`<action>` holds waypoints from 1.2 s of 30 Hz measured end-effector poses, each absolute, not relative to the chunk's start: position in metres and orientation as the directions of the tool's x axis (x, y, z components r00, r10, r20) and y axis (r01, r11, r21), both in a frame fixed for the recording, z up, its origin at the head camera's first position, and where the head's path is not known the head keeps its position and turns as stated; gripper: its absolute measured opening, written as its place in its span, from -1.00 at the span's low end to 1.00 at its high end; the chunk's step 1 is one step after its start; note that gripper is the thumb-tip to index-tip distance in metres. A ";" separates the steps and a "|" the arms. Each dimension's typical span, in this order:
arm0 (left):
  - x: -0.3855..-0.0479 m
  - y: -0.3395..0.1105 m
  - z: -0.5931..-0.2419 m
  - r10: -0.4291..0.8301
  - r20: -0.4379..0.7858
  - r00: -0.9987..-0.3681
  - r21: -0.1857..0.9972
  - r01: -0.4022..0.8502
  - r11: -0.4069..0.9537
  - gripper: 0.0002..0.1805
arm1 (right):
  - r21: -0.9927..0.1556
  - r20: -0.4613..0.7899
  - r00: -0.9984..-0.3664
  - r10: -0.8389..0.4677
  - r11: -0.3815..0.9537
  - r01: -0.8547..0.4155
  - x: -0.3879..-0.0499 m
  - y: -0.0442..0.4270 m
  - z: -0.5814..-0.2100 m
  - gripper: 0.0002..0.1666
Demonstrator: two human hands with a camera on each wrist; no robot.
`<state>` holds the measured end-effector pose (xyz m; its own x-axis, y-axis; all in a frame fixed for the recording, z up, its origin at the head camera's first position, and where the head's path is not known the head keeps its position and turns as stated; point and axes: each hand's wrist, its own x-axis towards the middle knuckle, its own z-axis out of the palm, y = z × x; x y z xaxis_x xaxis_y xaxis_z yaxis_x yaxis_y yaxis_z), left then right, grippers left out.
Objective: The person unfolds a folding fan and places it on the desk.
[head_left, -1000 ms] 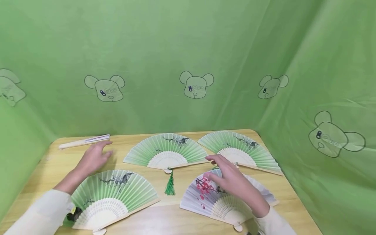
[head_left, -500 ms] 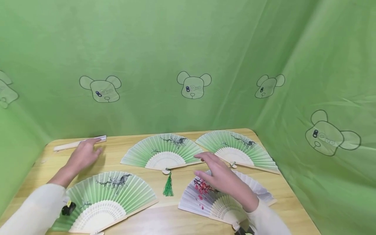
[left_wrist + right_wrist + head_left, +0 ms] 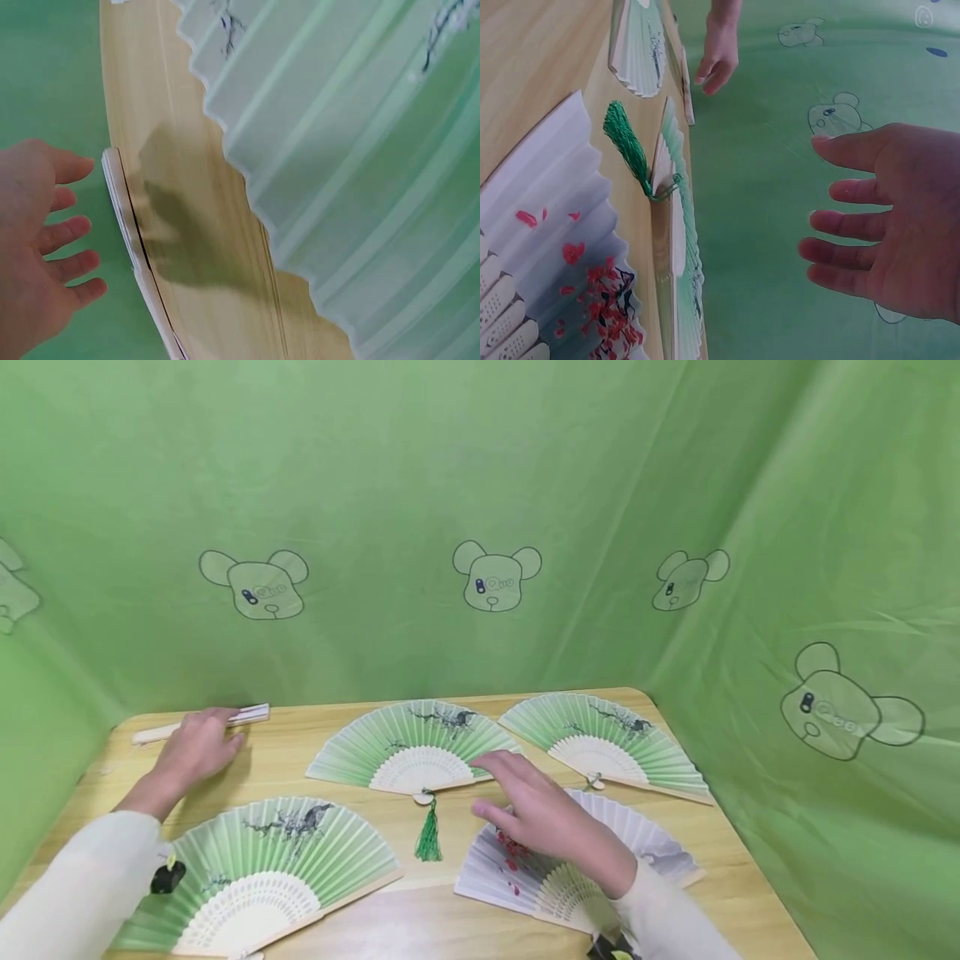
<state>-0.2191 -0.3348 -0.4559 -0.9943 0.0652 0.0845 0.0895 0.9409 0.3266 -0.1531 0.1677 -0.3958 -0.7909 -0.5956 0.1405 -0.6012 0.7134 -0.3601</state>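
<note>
At the table's back left lies a folded hand fan (image 3: 252, 715), pale with a wooden stick side. My left hand (image 3: 197, 748) is over it and hides its middle. In the left wrist view the fingers of the left hand (image 3: 49, 240) are loosely bent, with a gap between them and the folded fan (image 3: 133, 232). My right hand (image 3: 538, 814) hovers above an open white fan (image 3: 637, 835) with red blossoms, partly covering it. Its fingers are relaxed and hold nothing, as the right wrist view of that hand (image 3: 900, 225) shows.
Three open green fans lie on the wooden table (image 3: 390, 910): one front left (image 3: 330, 852), one at back centre (image 3: 382, 743) with a green tassel (image 3: 429, 835), one back right (image 3: 645, 747). Green cloth (image 3: 375, 485) with bear-head outlines encloses the table's back and sides.
My left hand has moved left and back over the folded fan. The right hand has drifted left above the white fan. The view has shifted slightly; the fans lie as before.
</note>
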 end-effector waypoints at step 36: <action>-0.227 -0.386 -0.460 0.033 -0.111 -0.993 0.176 0.013 0.984 -0.47 | -0.168 0.095 -0.670 -0.736 0.651 -0.740 -0.142 0.129 -0.398 -0.19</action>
<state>-0.2267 -0.3864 -0.4597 -0.9933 0.0332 -0.1107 0.0134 0.9843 0.1758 -0.1421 0.1287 -0.3984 -0.6700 -0.7363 0.0952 -0.7398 0.6515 -0.1680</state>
